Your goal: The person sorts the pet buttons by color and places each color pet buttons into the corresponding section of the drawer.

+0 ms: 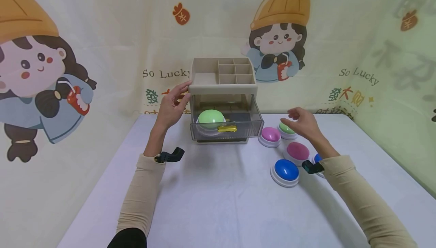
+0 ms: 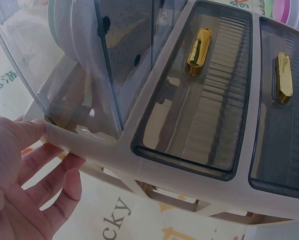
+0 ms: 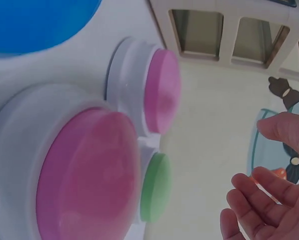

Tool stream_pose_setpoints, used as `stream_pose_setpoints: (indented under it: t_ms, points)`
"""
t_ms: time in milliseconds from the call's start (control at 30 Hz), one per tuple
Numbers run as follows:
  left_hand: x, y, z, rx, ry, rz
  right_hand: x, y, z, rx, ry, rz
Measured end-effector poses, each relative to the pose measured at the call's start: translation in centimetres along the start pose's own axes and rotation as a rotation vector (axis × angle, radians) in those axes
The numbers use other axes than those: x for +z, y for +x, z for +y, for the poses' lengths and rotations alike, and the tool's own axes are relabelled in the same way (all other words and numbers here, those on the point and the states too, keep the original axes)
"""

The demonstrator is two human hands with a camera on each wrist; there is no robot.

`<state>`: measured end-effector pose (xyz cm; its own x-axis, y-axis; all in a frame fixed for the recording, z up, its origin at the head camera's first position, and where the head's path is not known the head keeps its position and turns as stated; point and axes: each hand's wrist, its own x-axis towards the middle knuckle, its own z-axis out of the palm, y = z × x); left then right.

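Note:
A beige desktop organizer stands at the back of the table, its clear top drawer pulled out by its gold handle side. In that drawer sits a green push button with a white base. My left hand rests against the organizer's left side, thumb at the front edge and fingers relaxed in the left wrist view. Above a second green button on the table, my right hand hovers with nothing in it, fingers loosely bent. A pink button stands to the left of that one.
Nearer me on the right are another pink button, a blue button and a second blue button, partly hidden by the right wrist. Two shut drawers with gold handles lie below the pulled-out one. A printed cloth hangs behind.

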<state>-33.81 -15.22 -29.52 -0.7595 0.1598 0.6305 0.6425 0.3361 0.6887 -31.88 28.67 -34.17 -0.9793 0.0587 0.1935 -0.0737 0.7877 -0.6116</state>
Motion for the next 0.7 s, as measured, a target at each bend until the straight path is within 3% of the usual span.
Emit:
stream_pose_setpoints:
  t_ms: [133, 333, 700]
  points:
    - [0.0, 0.2, -1.0, 0.012, -0.003, 0.001, 0.0, 0.3, 0.7, 0.015, 0.004, -0.019]
    - [-0.1, 0.2, -1.1, 0.020, -0.003, 0.000, 0.0, 0.7, 1.8, 0.029, 0.019, -0.051]
    - [-0.1, -0.2, 1.0, 0.004, 0.003, -0.003, -0.2, 1.4, 3.3, 0.070, 0.075, -0.155]
